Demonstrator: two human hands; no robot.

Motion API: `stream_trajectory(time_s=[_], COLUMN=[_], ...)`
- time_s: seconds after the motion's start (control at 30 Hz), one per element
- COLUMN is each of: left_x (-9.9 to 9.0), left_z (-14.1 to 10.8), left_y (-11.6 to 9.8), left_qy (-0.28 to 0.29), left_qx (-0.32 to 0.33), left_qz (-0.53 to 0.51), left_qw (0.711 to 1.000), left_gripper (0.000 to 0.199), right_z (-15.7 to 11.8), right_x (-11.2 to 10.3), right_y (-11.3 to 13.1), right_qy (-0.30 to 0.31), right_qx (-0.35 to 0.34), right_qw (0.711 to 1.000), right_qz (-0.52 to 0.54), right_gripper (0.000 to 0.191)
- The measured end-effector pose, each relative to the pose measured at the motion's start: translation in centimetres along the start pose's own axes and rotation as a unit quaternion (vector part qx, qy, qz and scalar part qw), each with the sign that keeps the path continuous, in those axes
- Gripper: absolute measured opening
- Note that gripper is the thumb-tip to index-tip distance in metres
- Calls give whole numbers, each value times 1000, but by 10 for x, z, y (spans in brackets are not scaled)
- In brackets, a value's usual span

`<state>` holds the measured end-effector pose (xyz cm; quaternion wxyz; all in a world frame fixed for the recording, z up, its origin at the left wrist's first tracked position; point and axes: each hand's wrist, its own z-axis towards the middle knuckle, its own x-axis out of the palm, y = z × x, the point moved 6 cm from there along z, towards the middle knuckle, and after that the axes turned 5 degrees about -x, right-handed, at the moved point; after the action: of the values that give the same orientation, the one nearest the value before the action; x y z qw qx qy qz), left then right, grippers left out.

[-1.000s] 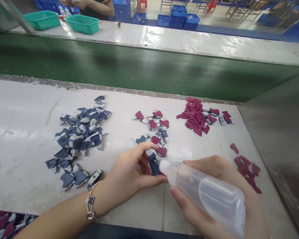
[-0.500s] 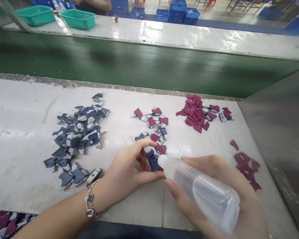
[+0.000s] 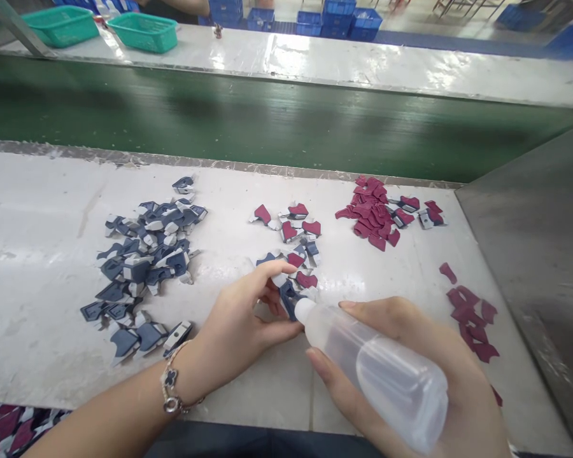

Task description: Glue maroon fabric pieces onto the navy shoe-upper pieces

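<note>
Navy-and-gray part (image 3: 289, 299) is up in the left hand (image 3: 233, 327), pinched between thumb and fingers over the near-middle of the white table (image 3: 229, 203). Right hand (image 3: 434, 343) is wrapped around a clear squeeze bottle (image 3: 377, 362), tilted, white cap (image 3: 304, 310) at the part's right side; can't tell if the tip touches. The 2 thumbs are near each other, small gap between.

Just beyond the left fingers: cluster of navy/gray parts (image 3: 298, 232), several with maroon faces. Little finger room on that side.

Left: big heap of navy/gray parts (image 3: 146, 261), its near end just beside the left wrist and bracelet (image 3: 170, 381). Strip of tabletop separates heap from cluster, good for sideways moves. Wider stretch of tabletop left of the heap.

Right, far: maroon pile (image 3: 370, 213), close to the table's far edge. Right, nearer: looser maroon pieces (image 3: 470, 315), just past the right hand, toward the metal panel (image 3: 530, 222) that bounds the right side. Tightest clearance is there.

Beyond the far edge: green band (image 3: 267, 117), then a white ledge (image 3: 410, 73) with 2 green trays (image 3: 143, 33) at left.
</note>
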<state>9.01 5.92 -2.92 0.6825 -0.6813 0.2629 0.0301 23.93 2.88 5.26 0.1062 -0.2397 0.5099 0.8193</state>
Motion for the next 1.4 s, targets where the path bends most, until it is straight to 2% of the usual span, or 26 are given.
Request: stream_trajectory(time_s=[0.1,0.27,0.57,0.8,1.07,1.27,1.4], left_x=[-2,-7,-13,-14,-14,-11,-9], left_z=[0,1,3,1,-1,1,3], left_y=[0,-2,-5,-15,-12,-14,-14], left_qy=[-6,-30,-66,-81,-94,-71,-51], left_qx=[3,13,51,103,90,101,99], left_qz=[-1,19,53,109,148,138,132], left_qw=[1000,999,995,985,980,983,985], left_gripper=[57,60,57,50,56,51,50], right_z=[1,0,-5,-5,-5,-5,-5], right_x=[-2,-3,-6,-13,-6,-15,-19], right_y=[2,4,1,-6,0,-7,-12], right_qy=[8,32,45,7,30,-2,-22], right_qx=[3,-3,32,55,41,84,87], right_qw=[999,996,995,997,997,995,995], right_qz=[-34,-81,-80,-52,-66,-47,-42], right_gripper=[37,17,15,14,17,13,14])
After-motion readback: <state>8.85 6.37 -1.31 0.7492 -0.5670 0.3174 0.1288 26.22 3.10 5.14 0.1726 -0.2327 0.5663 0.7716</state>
